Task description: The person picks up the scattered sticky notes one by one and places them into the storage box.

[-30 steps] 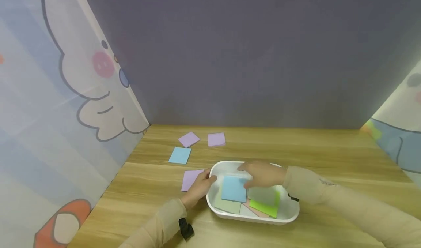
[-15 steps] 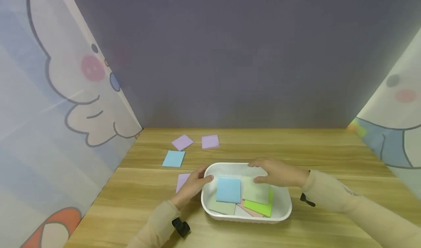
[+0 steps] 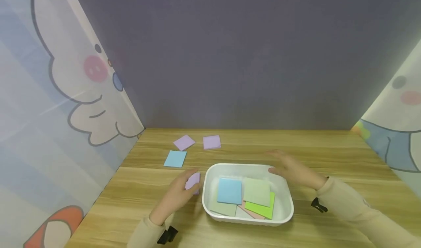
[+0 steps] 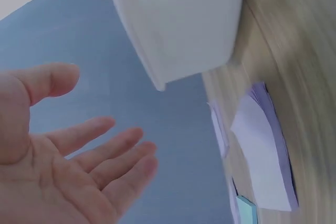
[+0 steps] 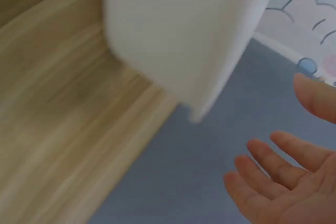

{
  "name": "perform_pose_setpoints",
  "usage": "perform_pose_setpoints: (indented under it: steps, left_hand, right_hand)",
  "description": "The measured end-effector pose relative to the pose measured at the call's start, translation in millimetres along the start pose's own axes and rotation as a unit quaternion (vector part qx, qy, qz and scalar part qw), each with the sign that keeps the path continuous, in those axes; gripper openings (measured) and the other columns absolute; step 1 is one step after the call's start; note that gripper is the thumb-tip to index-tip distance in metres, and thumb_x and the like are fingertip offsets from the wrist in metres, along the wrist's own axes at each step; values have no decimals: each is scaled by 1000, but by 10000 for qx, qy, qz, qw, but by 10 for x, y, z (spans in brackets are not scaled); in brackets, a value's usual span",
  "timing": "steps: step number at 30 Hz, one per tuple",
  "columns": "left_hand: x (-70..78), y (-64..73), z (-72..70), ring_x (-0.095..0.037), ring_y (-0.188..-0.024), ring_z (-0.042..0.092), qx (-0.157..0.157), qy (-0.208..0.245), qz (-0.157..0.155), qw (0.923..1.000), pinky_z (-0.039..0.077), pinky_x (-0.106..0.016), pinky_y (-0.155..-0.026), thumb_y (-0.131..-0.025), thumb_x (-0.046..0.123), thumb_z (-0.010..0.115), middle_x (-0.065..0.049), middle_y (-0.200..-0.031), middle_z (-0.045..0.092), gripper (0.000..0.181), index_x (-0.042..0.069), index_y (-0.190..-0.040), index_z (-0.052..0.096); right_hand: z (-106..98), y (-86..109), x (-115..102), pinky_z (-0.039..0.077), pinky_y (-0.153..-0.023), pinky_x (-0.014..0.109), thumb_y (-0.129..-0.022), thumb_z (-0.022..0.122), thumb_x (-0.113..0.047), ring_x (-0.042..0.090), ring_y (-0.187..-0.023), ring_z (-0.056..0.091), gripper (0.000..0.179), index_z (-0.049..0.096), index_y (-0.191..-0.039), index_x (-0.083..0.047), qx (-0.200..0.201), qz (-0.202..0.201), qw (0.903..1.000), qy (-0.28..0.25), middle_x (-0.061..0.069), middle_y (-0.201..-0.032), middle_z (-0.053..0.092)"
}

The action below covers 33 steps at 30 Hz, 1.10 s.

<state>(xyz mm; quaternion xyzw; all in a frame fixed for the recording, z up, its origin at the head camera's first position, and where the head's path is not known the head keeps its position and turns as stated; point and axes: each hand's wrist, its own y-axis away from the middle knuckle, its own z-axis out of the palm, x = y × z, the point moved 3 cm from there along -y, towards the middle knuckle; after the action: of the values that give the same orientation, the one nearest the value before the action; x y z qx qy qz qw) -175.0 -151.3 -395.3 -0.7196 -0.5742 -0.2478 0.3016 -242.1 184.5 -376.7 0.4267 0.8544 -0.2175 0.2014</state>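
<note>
Hovering left hand (image 3: pixel 177 191): just left of the white tub, partly in front of the near purple pad (image 3: pixel 194 182) in the head view. Fingers loose and wide, thumb well off from them; the left wrist view has the hand apart from that pad.

Right hand (image 3: pixel 296 170): by the tub's far right corner, also wide, thumb and fingers spread. Looks like the thumb's on the rim from the head view, but the right wrist view shows a gap.

Near purple pad: flat on the table, between the left hand and the tub, layered sheets showing along its edge.

White tub (image 3: pixel 283 202): sits on the wooden table (image 3: pixel 144 189) between both hands, sticky pads piled inside.

Inside the tub: light blue pad (image 3: pixel 229 191) overlapping a grey-green pad (image 3: pixel 223 208) on the left; pale green pad (image 3: pixel 256 192) on top of a lime pad (image 3: pixel 268 208) on the right; bits of a pink pad (image 3: pixel 252 213) and a whitish pad (image 3: pixel 242 213) poking out between, near the front.

Back left of table: tilted purple pad (image 3: pixel 184 142), squarer purple pad (image 3: pixel 212 142), and a table blue pad (image 3: pixel 175 159) nearer the front.

Surroundings: dark grey backdrop (image 3: pixel 246 57), cartoon-print curtain (image 3: pixel 56 112) on the left.
</note>
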Motion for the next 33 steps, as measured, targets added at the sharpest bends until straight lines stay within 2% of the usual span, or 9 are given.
perform_pose_setpoints:
  steps: [4,7,11,16,22,26,29,33]
  left_hand:
    - [76,118,-12,-33,-122,46,141,-34,63,9999,40,-52,-99,-87,15,60,-12,-131,52,43,3,-128,52]
    - [101,191,-26,-34,-122,46,266,208,44,9994,45,-49,-94,-87,14,61,-10,-131,53,42,7,-127,53]
    - [124,280,-51,-33,-120,48,459,282,137,9985,47,-47,-92,-86,16,63,-9,-130,53,42,9,-126,54]
    - [150,372,-61,-28,-118,50,644,143,188,9976,45,-50,-94,-84,18,65,-4,-128,56,42,12,-125,56]
    - [187,463,-81,-29,-121,48,835,648,40,9944,39,-54,-98,-87,17,62,-1,-128,56,38,20,-124,57]
    - [214,506,-115,-28,-118,52,1306,1048,155,9858,43,-52,-95,-89,11,57,1,-123,59,31,22,-118,60]
    - [234,525,-151,-17,-114,55,1857,1176,434,9746,47,-34,-94,-89,3,55,4,-116,63,29,18,-112,63]
    - [243,520,-193,-3,-107,57,2483,1389,885,9546,43,-12,-90,-87,-7,52,1,-107,67,26,8,-105,65]
  right_hand:
    - [36,14,196,34,-97,62,-87,61,-12,47,-123,37,52,42,-132,5,251,152,9993,-220,28,-135,41]
    - [68,12,313,37,-95,61,-86,60,-10,49,-119,39,53,39,-133,7,305,334,9984,-335,30,-135,39]
    - [131,26,403,41,-92,59,-88,59,-12,52,-114,43,55,37,-134,10,102,593,9968,-525,32,-135,38]
    - [228,40,444,44,-91,55,-90,55,-12,52,-115,43,55,32,-133,14,-205,596,9926,-1035,35,-134,36]
    - [307,40,466,46,-90,52,-91,54,-12,48,-114,47,47,41,-128,14,-254,489,9918,-1150,34,-126,47]
    - [344,32,466,49,-88,46,-91,53,-9,42,-108,54,40,47,-124,12,-192,300,9931,-1121,31,-122,52]
    - [366,25,467,54,-80,34,-92,51,-6,30,-97,62,36,50,-124,11,-187,198,9918,-1245,28,-118,56]
    - [396,20,476,54,-67,20,-91,49,-1,17,-80,65,32,52,-120,11,-132,163,9890,-1461,29,-112,58]
